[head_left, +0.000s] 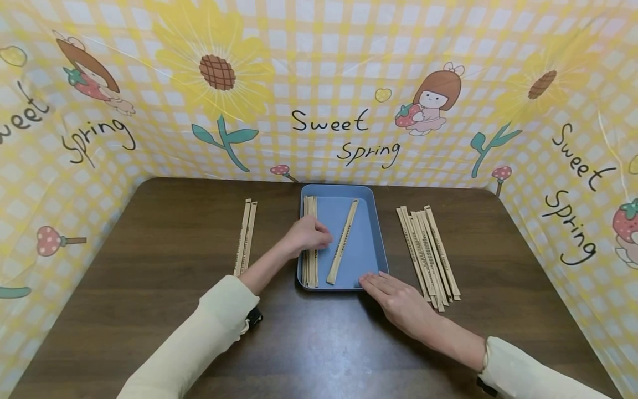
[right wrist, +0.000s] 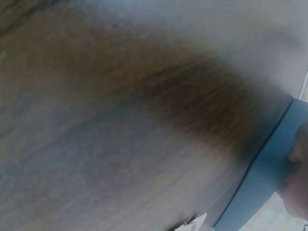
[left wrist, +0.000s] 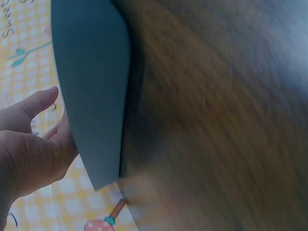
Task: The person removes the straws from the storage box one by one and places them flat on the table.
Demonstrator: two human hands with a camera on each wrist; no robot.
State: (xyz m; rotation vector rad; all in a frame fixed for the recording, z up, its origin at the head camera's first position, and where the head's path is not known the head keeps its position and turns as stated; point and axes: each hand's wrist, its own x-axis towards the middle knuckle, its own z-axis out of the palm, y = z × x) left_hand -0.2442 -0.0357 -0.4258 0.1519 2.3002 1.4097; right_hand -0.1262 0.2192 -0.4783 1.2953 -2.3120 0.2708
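Blue tray (head_left: 368,238): bare floor around one slanted packet (head_left: 343,242), a packet row (head_left: 310,271) along its left edge. Left hand (head_left: 308,235) hovers, loose; right hand (head_left: 400,299), straight-fingered, touches a near corner.

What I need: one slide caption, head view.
Left hand over a blue tray of slim packets, right hand at its corner.
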